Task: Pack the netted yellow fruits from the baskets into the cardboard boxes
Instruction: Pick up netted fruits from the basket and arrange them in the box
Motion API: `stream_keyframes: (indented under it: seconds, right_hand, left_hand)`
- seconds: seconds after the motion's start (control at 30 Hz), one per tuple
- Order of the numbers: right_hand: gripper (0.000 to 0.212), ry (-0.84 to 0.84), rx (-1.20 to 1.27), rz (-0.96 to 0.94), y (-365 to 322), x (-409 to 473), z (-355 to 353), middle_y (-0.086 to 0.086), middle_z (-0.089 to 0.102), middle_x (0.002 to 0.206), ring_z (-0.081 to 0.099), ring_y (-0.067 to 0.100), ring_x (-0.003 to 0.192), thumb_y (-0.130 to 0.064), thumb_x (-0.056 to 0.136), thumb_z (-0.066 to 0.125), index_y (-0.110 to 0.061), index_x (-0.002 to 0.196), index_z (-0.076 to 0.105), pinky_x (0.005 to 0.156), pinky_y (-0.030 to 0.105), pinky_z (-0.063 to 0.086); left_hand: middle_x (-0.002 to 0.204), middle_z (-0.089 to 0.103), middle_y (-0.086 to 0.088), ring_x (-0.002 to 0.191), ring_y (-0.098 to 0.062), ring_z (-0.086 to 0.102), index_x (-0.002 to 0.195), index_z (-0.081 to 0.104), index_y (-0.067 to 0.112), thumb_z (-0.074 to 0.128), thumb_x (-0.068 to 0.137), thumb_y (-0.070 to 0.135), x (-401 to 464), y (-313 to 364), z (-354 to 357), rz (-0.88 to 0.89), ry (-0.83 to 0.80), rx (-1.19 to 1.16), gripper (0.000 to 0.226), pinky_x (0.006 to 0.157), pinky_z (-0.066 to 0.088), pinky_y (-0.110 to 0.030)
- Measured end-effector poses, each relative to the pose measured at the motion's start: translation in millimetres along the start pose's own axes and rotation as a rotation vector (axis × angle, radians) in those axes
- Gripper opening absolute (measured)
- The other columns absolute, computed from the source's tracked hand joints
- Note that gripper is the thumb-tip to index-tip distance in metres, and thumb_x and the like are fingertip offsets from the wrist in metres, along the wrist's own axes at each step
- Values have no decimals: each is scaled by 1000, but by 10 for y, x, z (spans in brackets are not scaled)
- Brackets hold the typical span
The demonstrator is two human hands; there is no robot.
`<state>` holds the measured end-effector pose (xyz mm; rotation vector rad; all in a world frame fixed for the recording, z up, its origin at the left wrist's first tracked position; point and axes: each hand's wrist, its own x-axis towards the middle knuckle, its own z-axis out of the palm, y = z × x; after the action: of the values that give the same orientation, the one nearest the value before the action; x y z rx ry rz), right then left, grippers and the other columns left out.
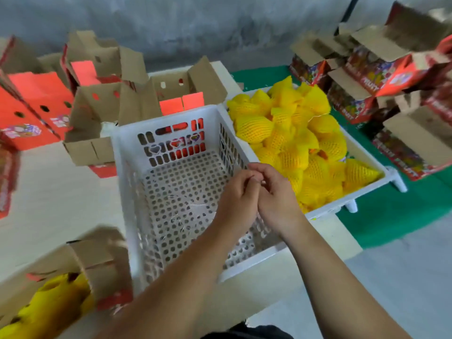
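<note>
An empty white perforated basket (137, 182) stands in the middle of the table. To its right a second white basket (367, 189) is heaped with yellow netted fruits (296, 133). My left hand (236, 199) and my right hand (274, 192) meet over the empty basket's right wall, fingertips pinched together. Whether they hold anything is too small to tell. At the lower left an open cardboard box (97, 255) contains yellow netted fruits (53, 307).
Open empty red and brown boxes (186, 94) stand behind the baskets, and more (36, 111) at the far left. Stacked printed boxes (381, 77) rise at the right on a green cloth (391, 218). Thin white fibres lie on the empty basket's floor.
</note>
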<state>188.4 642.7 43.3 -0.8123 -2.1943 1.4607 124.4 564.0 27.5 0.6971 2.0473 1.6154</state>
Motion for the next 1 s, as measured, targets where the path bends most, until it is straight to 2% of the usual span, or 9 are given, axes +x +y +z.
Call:
stream_keyframes:
  seconds: [0.1, 0.23, 0.33, 0.4, 0.5, 0.6, 0.77, 0.87, 1.0]
  right_hand:
    - [38, 21, -106, -11, 307, 262, -378, 0, 70, 119, 67, 13, 107, -9, 99, 56, -18, 135, 60, 89, 34, 55]
    - [55, 151, -451, -55, 620, 720, -737, 15, 56, 133, 49, 35, 127, -15, 90, 70, -8, 142, 53, 105, 45, 38]
    - [79, 73, -705, 192, 727, 1001, -846, 12, 38, 149, 36, 39, 136, -45, 89, 71, -21, 154, 35, 111, 44, 29]
    - [78, 102, -691, 221, 798, 1055, -858, 12, 36, 143, 36, 41, 131, -47, 83, 75, -25, 148, 39, 110, 44, 31]
    - [68, 168, -651, 155, 861, 1039, -874, 13, 41, 134, 41, 40, 123, -43, 80, 76, -25, 138, 46, 105, 44, 33]
    - [62, 226, -568, 171, 922, 1017, -849, 11, 51, 128, 44, 40, 120, -44, 81, 71, -23, 132, 46, 100, 47, 35]
    - [87, 157, -580, 224, 945, 1091, -848, 8, 54, 137, 34, 34, 128, -50, 84, 65, -31, 153, 15, 100, 52, 27]
    - [88, 227, -438, 252, 904, 1120, -882, 10, 54, 118, 37, 34, 125, -42, 79, 74, -40, 147, 18, 98, 50, 26]
    - [89, 360, -63, 110, 967, 958, -985, 2, 55, 108, 58, 28, 108, -55, 70, 74, -37, 140, 23, 94, 48, 47]
  left_hand:
    - [92, 70, 6, 80, 1, 65, 105, 69, 20, 51, 105, 22, 230, 69, 394, -23, -23, -40, 18, 63, 46, -14]
    - [111, 69, 7, 103, -12, 65, 118, 65, 26, 52, 92, 25, 493, 154, 704, -20, -69, 136, 29, 88, 54, -35]
    - [128, 62, 2, 122, -24, 55, 132, 55, 25, 63, 89, 32, 582, 103, 860, 50, -147, 663, 44, 102, 43, -41]
    - [132, 54, 0, 126, -27, 47, 140, 44, 24, 65, 84, 52, 521, 21, 971, 116, -178, 1004, 67, 104, 34, -42]
    - [127, 46, -2, 117, -26, 44, 150, 30, 17, 63, 79, 72, 430, -92, 1154, 171, -125, 1217, 96, 103, 31, -41]
    - [123, 46, -4, 112, -27, 45, 147, 29, 17, 70, 79, 65, 440, -119, 1244, 190, -10, 1256, 93, 102, 33, -42]
    - [126, 50, -5, 108, -27, 54, 147, 33, 19, 79, 76, 57, 431, -86, 1289, 198, 34, 1230, 93, 100, 37, -45]
    - [124, 47, -2, 94, -21, 56, 153, 23, 28, 85, 70, 49, 410, -76, 1279, 269, 33, 1194, 106, 86, 37, -43]
    - [133, 38, -6, 116, -23, 47, 158, 17, 30, 90, 64, 39, 402, -89, 1195, 388, 59, 870, 120, 91, 46, -43]
